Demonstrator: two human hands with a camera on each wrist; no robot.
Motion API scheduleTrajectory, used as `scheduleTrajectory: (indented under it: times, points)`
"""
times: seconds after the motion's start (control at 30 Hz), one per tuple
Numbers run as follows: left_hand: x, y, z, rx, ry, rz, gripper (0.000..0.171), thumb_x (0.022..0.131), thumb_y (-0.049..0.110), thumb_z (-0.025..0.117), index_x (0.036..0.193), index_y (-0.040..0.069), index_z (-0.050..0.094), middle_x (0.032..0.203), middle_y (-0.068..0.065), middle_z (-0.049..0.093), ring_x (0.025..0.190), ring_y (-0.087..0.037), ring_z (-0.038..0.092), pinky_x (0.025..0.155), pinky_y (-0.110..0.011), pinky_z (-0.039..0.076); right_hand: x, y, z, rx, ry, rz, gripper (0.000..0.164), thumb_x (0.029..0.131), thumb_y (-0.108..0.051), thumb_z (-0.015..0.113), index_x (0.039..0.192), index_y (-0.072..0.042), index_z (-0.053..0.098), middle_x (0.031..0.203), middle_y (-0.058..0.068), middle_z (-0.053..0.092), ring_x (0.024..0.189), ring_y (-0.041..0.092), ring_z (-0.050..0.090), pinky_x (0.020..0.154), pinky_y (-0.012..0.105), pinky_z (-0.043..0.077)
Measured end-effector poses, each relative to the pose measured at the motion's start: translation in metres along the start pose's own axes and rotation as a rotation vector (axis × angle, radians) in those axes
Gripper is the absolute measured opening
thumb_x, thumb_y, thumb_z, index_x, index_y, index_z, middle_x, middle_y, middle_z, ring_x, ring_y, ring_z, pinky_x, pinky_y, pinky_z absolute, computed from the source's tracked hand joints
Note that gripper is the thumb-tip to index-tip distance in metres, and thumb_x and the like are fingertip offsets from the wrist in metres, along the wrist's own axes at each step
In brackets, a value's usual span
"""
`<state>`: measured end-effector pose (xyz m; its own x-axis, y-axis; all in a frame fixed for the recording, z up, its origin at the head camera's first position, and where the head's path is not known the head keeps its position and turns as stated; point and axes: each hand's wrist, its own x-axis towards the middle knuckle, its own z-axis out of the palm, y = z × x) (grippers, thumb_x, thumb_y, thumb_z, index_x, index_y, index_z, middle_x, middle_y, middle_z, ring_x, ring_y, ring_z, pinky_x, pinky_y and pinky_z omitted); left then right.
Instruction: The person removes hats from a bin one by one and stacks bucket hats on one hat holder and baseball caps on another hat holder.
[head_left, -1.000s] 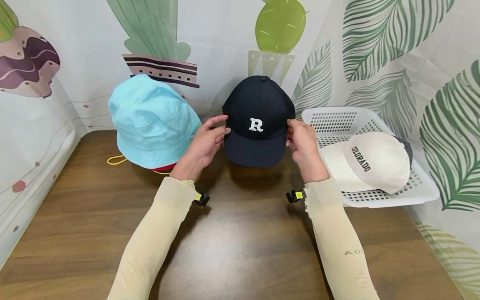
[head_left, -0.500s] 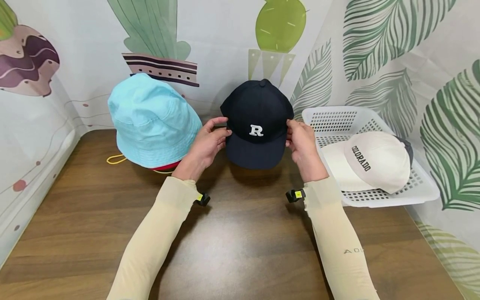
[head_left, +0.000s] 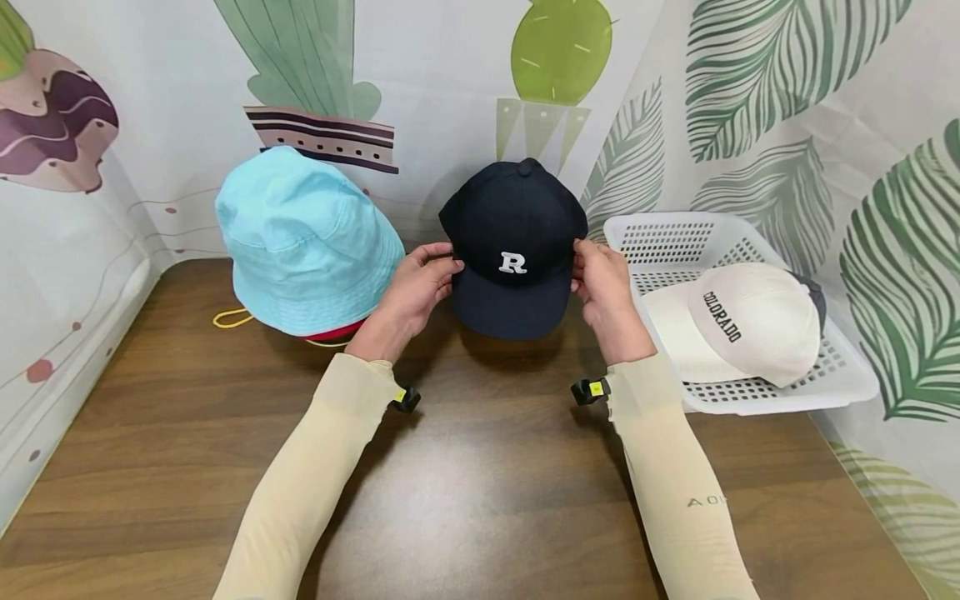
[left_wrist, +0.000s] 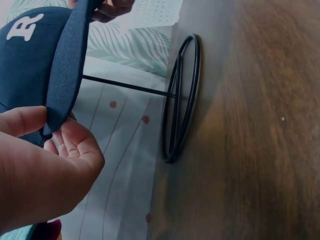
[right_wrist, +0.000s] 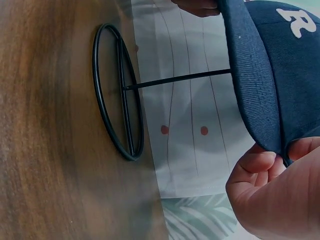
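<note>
As both arms [head_left: 307, 475] extend, left fingers [left_wrist: 80, 140] pinch the navy cap [head_left: 517, 212]; right fingers [right_wrist: 254, 164] likewise.

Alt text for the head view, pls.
A person's left grip and right grip hold a navy cap marked R by its sides, above a wooden table. A light-blue bucket hat is at left; at right, a white COLORADO cap sits in a white basket.

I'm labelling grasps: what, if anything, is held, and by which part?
The dark cap, pinched at the two side ends of its brim by the left hand and right hand.
</note>
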<state>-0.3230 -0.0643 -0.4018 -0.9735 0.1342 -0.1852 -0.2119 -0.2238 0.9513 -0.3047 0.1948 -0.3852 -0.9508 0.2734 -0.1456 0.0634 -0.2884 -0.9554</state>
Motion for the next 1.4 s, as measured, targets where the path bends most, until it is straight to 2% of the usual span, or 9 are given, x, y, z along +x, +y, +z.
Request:
scheduleTrajectory:
  times: [0.27,0.4,0.57,0.7,0.8,0.93,1.03,1.17,1.4]
  points:
    - [0.000,0.001,-0.001,0.051,0.012,-0.020,0.040,0.102,0.011,0.066,0.140,0.009,0.055,0.129,-0.006,0.055,0.106,-0.022,0.052,0.099,-0.031,0.048,-0.001,-0.001,0.001,-0.011,-0.007,-0.004,0.015,0.106,-0.014,0.057,0.094,-0.006,0.058,0.076,0.001,0.052,0.062,0.013,0.048,0.055,0.022,0.038]
    - [-0.002,0.002,0.001,0.066,0.020,-0.001,0.038,0.101,0.011,0.067,0.138,0.008,0.055,0.123,-0.005,0.055,0.101,-0.021,0.051,0.094,-0.030,0.049,-0.001,-0.002,0.000,-0.023,-0.007,-0.003,0.015,0.106,-0.014,0.056,0.093,-0.006,0.057,0.079,0.002,0.053,0.064,0.014,0.048,0.058,0.023,0.039]
    - [-0.003,0.002,0.003,0.096,0.033,0.062,0.034,0.101,0.010,0.066,0.133,0.007,0.054,0.109,-0.004,0.056,0.088,-0.020,0.050,0.081,-0.028,0.049,-0.001,-0.001,0.000,-0.038,-0.008,-0.013,0.014,0.107,-0.014,0.056,0.095,-0.006,0.056,0.084,0.004,0.053,0.067,0.015,0.048,0.059,0.022,0.040]
    - [-0.005,0.002,0.004,0.117,0.042,0.107,0.035,0.102,0.010,0.065,0.134,0.004,0.052,0.107,-0.004,0.056,0.084,-0.019,0.050,0.084,-0.034,0.048,0.000,0.000,-0.001,-0.052,-0.005,-0.025,0.015,0.107,-0.015,0.056,0.095,-0.006,0.057,0.086,0.004,0.053,0.068,0.015,0.048,0.057,0.021,0.041]
    - [-0.007,0.003,0.005,0.144,0.059,0.128,0.039,0.103,0.011,0.064,0.139,0.003,0.050,0.112,-0.004,0.055,0.090,-0.017,0.052,0.092,-0.039,0.049,0.001,0.000,-0.001,-0.061,0.000,-0.032,0.015,0.107,-0.014,0.056,0.095,-0.006,0.058,0.085,0.004,0.053,0.068,0.016,0.049,0.057,0.021,0.041]
    - [-0.010,0.006,0.007,0.187,0.085,0.164,0.045,0.103,0.011,0.064,0.144,0.002,0.048,0.125,-0.008,0.054,0.103,-0.017,0.054,0.094,-0.036,0.049,0.001,-0.001,-0.001,-0.071,0.013,-0.034,0.014,0.107,-0.016,0.057,0.096,-0.007,0.059,0.085,0.002,0.055,0.071,0.015,0.051,0.060,0.021,0.043]
    - [-0.011,0.007,0.008,0.219,0.101,0.195,0.048,0.103,0.010,0.063,0.147,0.003,0.046,0.135,-0.014,0.053,0.113,-0.021,0.054,0.095,-0.034,0.050,0.001,-0.003,-0.001,-0.077,0.027,-0.029,0.015,0.107,-0.020,0.058,0.097,-0.008,0.061,0.087,0.002,0.057,0.073,0.014,0.054,0.062,0.020,0.046]
    - [-0.014,0.010,0.008,0.278,0.123,0.225,0.053,0.102,0.010,0.064,0.151,0.005,0.044,0.144,-0.016,0.052,0.125,-0.026,0.055,0.103,-0.035,0.050,0.001,-0.004,-0.001,-0.084,0.030,-0.034,0.019,0.108,-0.025,0.058,0.101,-0.008,0.061,0.093,0.004,0.058,0.076,0.014,0.056,0.067,0.020,0.050]
    - [-0.019,0.014,0.009,0.374,0.140,0.290,0.059,0.101,0.013,0.064,0.156,0.007,0.041,0.149,-0.015,0.050,0.137,-0.032,0.051,0.114,-0.042,0.046,-0.005,-0.013,-0.003,-0.084,0.043,-0.064,0.030,0.111,-0.035,0.051,0.115,-0.009,0.066,0.104,0.003,0.068,0.091,0.012,0.069,0.084,0.029,0.055]
